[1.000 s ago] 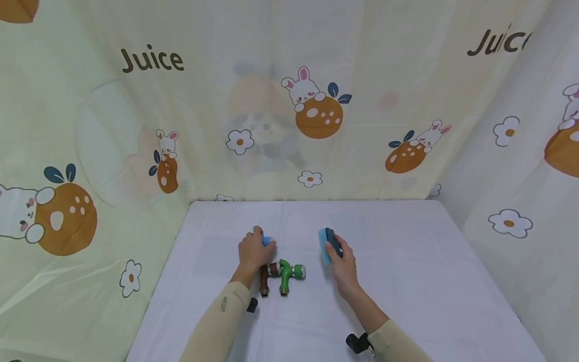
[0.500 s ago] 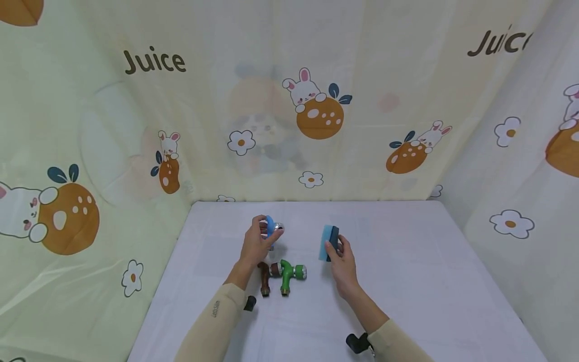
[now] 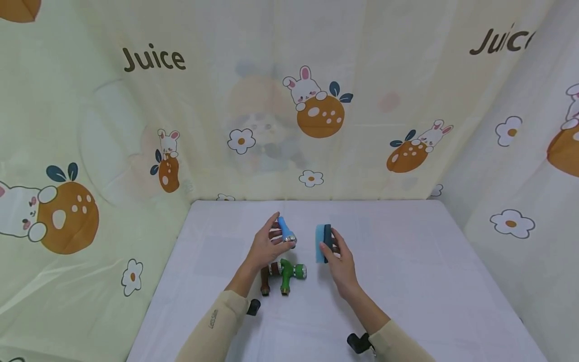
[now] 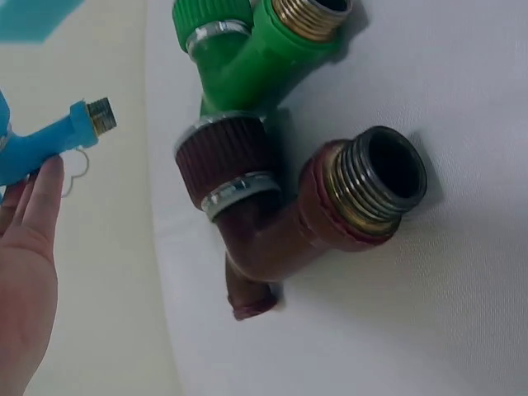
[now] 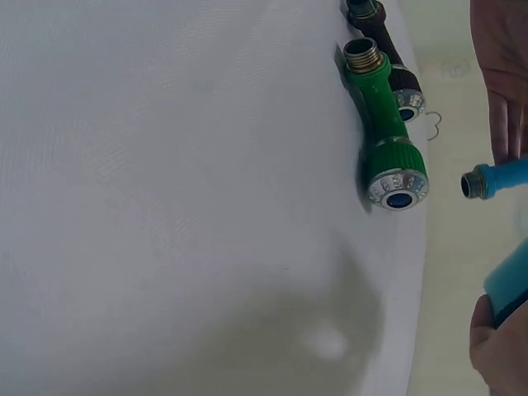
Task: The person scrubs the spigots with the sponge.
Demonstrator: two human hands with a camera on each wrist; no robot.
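In the head view my left hand [image 3: 263, 249] grips a blue tap [image 3: 285, 230] above the table, its silver collar towards the right. To its right, my right hand [image 3: 341, 266] holds a sponge [image 3: 323, 243], light blue on one side and dark blue on the other. A gap separates sponge and tap. Below my left hand a brown tap [image 3: 265, 282] and a green tap [image 3: 286, 277] lie side by side on the table. The left wrist view shows the threaded end of the blue tap [image 4: 54, 140]; most of the sponge is outside that view.
A white cloth covers the table [image 3: 407, 281]. Printed curtains [image 3: 203, 125] hang along the back and both sides. Black wrist devices stick out at the left cuff [image 3: 254, 307] and right cuff [image 3: 359, 343].
My left hand has lifted the blue tap off the table, turned it and brought it rightward towards the sponge. The sponge has shifted slightly in place. The brown and green taps stay put.
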